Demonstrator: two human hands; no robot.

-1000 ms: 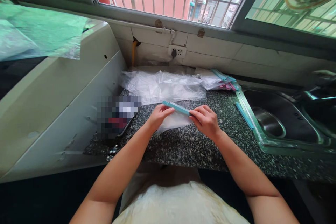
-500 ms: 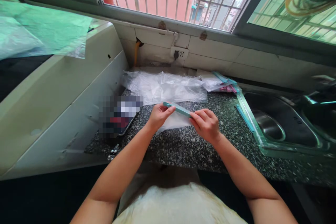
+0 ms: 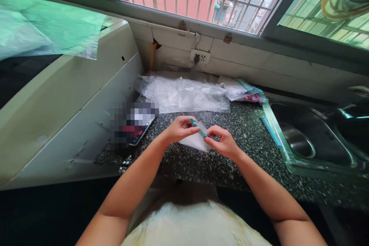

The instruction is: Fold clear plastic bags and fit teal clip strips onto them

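A slim teal bag clip [image 3: 199, 128] slants between my two hands above the counter. My left hand [image 3: 182, 128] pinches its far left end between thumb and fingers. At the near right end, the thumb and fingers of my right hand [image 3: 221, 142] grip it too. Below the clip lies a pale translucent plastic bag [image 3: 196, 143], partly covered by the hands. Whether the clip is fastened onto this bag, I cannot tell.
Clear plastic bags [image 3: 187, 96] lie along the wall. Blue and pink clips [image 3: 253, 94] sit in a bag by the sink [image 3: 300, 138], and a blue strip [image 3: 271, 131] rests at its edge. A partly blurred phone [image 3: 141, 132] lies left on the speckled counter [image 3: 245, 173].
The clip has turned to a steeper slant and looks shorter in view. My hands have come closer together, the right one shifting left. The view has shifted slightly.
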